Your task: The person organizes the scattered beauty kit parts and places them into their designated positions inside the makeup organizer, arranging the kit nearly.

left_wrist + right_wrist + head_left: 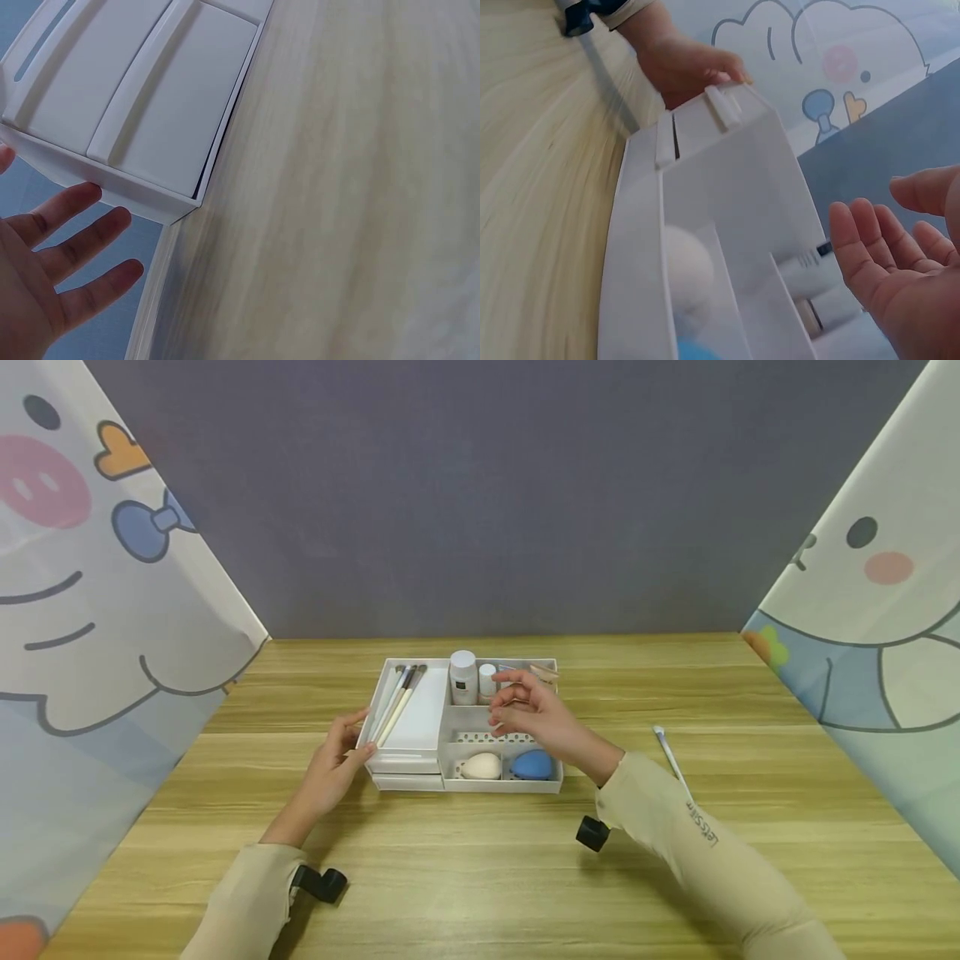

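A wooden table point(480, 877) is seen before a grey wall, flanked by cartoon-printed sheets, and a white organiser tray point(420, 735) stands at its middle holding brushes point(397, 702), two small white bottles point(463, 678) whose labels are too small to be read, a cream sponge point(480, 766) and a blue sponge point(531, 765). The left hand point(333, 768) is laid against the tray's left wall with relaxed fingers, while the right hand point(536, 714) is held over the right compartments, fingers loosely bent and apparently gripping nothing, part of the tray being hidden beneath it. "LetsSlim" can be read on the right sleeve point(701, 827), and both wrist views are blurred.

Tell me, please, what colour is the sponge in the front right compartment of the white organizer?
The sponge is blue; the head view shows it best.
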### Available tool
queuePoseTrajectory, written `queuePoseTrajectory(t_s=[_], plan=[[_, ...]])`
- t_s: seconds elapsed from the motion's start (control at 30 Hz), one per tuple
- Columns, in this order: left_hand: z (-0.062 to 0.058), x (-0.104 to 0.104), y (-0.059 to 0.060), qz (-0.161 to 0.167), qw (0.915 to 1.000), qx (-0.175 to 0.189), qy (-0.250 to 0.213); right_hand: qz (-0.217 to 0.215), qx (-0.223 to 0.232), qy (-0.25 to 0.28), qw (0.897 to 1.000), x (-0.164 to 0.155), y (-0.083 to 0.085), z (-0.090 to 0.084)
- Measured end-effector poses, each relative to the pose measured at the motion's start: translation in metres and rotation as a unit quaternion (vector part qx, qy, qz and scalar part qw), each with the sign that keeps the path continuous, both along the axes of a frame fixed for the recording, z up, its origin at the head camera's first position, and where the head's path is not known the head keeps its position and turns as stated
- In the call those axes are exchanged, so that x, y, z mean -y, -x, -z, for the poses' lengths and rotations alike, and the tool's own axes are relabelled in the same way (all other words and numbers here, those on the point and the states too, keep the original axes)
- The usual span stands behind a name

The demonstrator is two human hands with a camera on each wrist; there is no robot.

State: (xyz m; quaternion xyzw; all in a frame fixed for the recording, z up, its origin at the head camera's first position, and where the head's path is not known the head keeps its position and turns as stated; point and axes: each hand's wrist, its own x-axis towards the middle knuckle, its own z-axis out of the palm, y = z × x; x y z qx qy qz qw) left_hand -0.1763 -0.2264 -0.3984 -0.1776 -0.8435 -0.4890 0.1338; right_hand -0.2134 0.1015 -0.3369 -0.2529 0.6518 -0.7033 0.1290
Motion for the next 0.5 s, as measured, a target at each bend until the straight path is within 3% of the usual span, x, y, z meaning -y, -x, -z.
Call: queuePoseTrajectory(t_s=[0.5], plan=[[-0.001,-0.001,0.0,0.0,1.0,0.0,-0.004,0.042,-0.003,-0.07,0.997,-0.06,-0.01,0.014]])
